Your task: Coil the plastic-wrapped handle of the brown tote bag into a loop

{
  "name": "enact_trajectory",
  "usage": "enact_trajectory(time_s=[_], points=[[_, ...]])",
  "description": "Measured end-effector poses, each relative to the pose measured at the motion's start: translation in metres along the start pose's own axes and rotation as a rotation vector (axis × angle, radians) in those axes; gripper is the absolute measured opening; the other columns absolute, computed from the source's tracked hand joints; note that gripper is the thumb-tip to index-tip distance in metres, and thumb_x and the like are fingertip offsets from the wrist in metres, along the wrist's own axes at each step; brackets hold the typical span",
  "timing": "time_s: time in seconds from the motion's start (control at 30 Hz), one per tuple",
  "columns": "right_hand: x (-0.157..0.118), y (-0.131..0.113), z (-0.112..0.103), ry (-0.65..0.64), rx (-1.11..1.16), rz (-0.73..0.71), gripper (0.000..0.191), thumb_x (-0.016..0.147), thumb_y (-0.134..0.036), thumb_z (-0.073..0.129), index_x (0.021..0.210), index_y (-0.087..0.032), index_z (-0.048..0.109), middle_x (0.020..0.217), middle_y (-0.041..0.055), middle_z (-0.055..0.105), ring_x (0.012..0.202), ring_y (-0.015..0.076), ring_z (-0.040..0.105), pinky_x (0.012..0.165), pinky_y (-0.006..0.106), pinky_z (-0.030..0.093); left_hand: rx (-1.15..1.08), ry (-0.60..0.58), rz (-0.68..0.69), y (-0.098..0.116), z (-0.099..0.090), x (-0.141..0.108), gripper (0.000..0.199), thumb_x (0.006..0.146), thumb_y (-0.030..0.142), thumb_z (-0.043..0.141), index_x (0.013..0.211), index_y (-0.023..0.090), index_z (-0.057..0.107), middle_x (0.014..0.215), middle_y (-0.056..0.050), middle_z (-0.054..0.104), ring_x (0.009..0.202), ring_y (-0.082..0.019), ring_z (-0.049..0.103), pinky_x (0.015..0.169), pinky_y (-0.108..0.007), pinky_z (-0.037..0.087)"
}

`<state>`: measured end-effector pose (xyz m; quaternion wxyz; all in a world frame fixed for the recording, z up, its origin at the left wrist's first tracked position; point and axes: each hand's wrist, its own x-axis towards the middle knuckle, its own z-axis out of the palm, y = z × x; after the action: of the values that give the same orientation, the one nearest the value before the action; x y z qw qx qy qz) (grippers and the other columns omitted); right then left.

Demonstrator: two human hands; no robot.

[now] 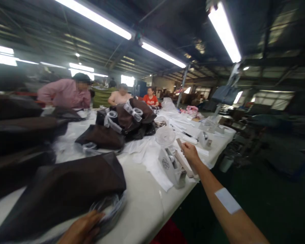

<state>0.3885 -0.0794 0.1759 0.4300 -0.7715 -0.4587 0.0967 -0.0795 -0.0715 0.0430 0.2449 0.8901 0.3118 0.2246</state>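
Note:
Low in the view, my left hand [82,227] has its fingers curled at a bundle of clear plastic [110,208], on the near end of a large dark brown bag [73,183]; some of the fingers are blurred. My right hand [190,152] is closed on a flat grey-brown strip [179,143], held above the table's right edge. Just left of that hand stands a grey tape dispenser [171,166], with more grey-brown strips [184,165] lying along its right side. A white rectangular patch [228,200] is on my right forearm.
Dark bags with clear plastic are piled mid-table [132,118], and more lie at left [20,135]. A white mesh basket [165,136], white sheets [155,169] and a second dispenser [204,139] stand on the white table [142,200]. Several people sit beyond.

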Motion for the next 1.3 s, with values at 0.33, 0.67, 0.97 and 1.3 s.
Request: enact_trajectory(time_s=[0.33, 0.67, 0.97, 1.3], points=[[-0.206, -0.029, 0.107, -0.675, 0.334, -0.141, 0.025, 0.079, -0.038, 0.052, 0.068, -0.017, 0.058, 0.057, -0.0024, 0.049, 0.052, 0.0117, 0.048, 0.047, 0.021, 0.037, 0.266, -0.237, -0.259, 0.044, -0.022, -0.003, 0.031, 0.07, 0.016, 0.049, 0.099, 0.021, 0.057, 0.099, -0.007, 0.063, 0.095, -0.021, 0.057, 0.084, -0.028, 0.041], [-0.242, -0.022, 0.135, -0.666, 0.22, -0.121, 0.014, 0.072, -0.02, 0.051, 0.063, -0.017, 0.062, 0.057, -0.0011, 0.058, 0.056, 0.0133, 0.055, 0.053, 0.021, 0.035, 0.186, -0.16, -0.307, 0.044, -0.021, 0.004, 0.023, 0.07, 0.014, 0.048, 0.09, 0.018, 0.059, 0.082, -0.003, 0.066, 0.082, -0.021, 0.063, 0.074, -0.028, 0.045], [-0.23, -0.059, 0.187, -0.715, 0.603, 0.023, 0.01, 0.068, -0.02, 0.057, 0.062, -0.015, 0.063, 0.05, -0.004, 0.05, 0.05, 0.0103, 0.044, 0.052, 0.022, 0.033, -0.425, -0.159, -0.415, 0.064, -0.066, 0.034, 0.025, 0.07, 0.03, 0.061, 0.082, 0.01, 0.054, 0.056, 0.003, 0.054, 0.046, -0.014, 0.059, 0.041, -0.02, 0.04], [-0.221, -0.089, 0.23, -0.76, 1.06, 0.234, 0.037, 0.055, -0.047, 0.068, 0.072, -0.014, 0.063, 0.052, -0.0035, 0.046, 0.044, 0.0074, 0.035, 0.045, 0.024, 0.031, -0.519, 0.021, -0.5, 0.066, -0.057, 0.025, 0.06, 0.066, 0.026, 0.067, 0.112, 0.022, 0.03, 0.084, 0.002, 0.056, 0.043, -0.014, 0.061, 0.035, -0.019, 0.041]])
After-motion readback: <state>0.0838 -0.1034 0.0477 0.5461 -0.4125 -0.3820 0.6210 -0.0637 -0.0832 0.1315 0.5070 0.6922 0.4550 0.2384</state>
